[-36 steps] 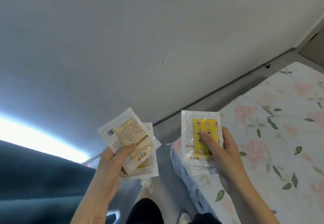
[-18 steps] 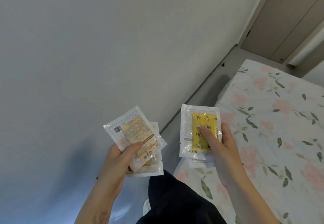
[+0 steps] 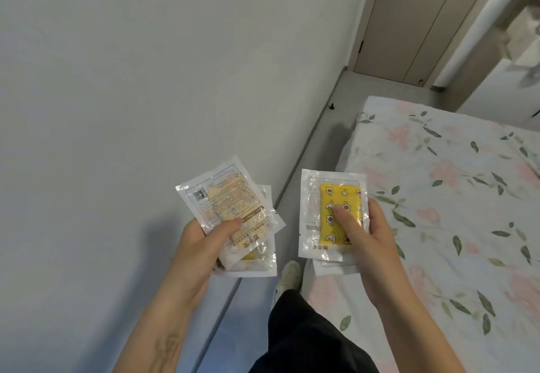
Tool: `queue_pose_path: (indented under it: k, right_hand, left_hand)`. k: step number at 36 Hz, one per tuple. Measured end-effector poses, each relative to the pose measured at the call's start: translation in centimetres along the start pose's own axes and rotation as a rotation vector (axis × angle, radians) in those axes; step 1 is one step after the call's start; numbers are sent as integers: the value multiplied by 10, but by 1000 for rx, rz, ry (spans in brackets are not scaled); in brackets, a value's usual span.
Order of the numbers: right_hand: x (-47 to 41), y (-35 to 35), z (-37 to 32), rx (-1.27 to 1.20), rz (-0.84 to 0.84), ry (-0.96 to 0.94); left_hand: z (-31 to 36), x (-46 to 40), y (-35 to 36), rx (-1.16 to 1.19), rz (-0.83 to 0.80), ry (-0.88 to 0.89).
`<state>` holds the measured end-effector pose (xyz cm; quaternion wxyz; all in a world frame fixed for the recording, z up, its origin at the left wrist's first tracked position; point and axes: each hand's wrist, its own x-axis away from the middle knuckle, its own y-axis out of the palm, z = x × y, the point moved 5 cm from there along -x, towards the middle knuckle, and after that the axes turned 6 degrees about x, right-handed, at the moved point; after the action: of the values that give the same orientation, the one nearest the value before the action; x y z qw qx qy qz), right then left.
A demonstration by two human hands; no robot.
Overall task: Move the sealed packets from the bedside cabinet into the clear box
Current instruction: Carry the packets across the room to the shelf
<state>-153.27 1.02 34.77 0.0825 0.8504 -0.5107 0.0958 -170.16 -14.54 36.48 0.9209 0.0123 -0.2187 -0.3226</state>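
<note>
Head view looks down past two bare forearms to a pair of hands, each carrying sealed packets in mid-air, above a strip of grey floor (image 3: 318,150) between a pale wall (image 3: 146,66) and a bed. Left hand (image 3: 201,253) grips a fanned stack of packets (image 3: 233,220): the thumb lies across the front of the topmost one, which shows its printed back with small text and a barcode, and the fingers are curled behind. At least two more clear-edged packets stick out beneath it, one showing a bit of yellow near its lower edge. Right hand (image 3: 371,244) holds the yellow packet (image 3: 333,215), a clear sachet with a yellow pad printed with small cartoon faces and a star; the thumb presses on the yellow pad and the fingers wrap round the right edge. A second packet's white edge (image 3: 333,267) peeks out just under it in the same grip. The two bundles are near each other but apart. To the right lies the bed (image 3: 455,197) under a floral sheet with pink blooms and green leaves; its near corner sits just behind the right hand's packets. A dark trouser leg (image 3: 306,334) and a pale shoe (image 3: 289,276) show below, between the arms. Beige cupboard doors (image 3: 409,22) stand at the top right
</note>
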Motion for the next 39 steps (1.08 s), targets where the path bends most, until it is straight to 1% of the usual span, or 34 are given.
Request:
queue_pose_path:
  k: [5,10,17,22,28,33,39]
  right_hand:
    - [-110,-22,-21,-42,70,13]
    - [-200,-56,-64,-58,142,0]
    - [-285,-106,-108,-87,240,-36]
    - [-339,-127,-121,-112,292,-64]
    - [-409,-149,-130,-147,376,-70]
    - [-493,-166,-146,-125,398,-85]
    - [-623,-176,-178,-76,413,-88]
  left_hand:
    - [31,-106,70,-68,-34,-2]
    - [62,-196,148,-20,-66,-35]
    - [86,-276,240,-2,-157,-78]
    - [103,-327,295,-58,-252,-60]
    - [122,-402,356,-113,-322,-66]
    - [143,-486,404,-110,-339,-62]
    - [181,-603,465,-59,-323,-23]
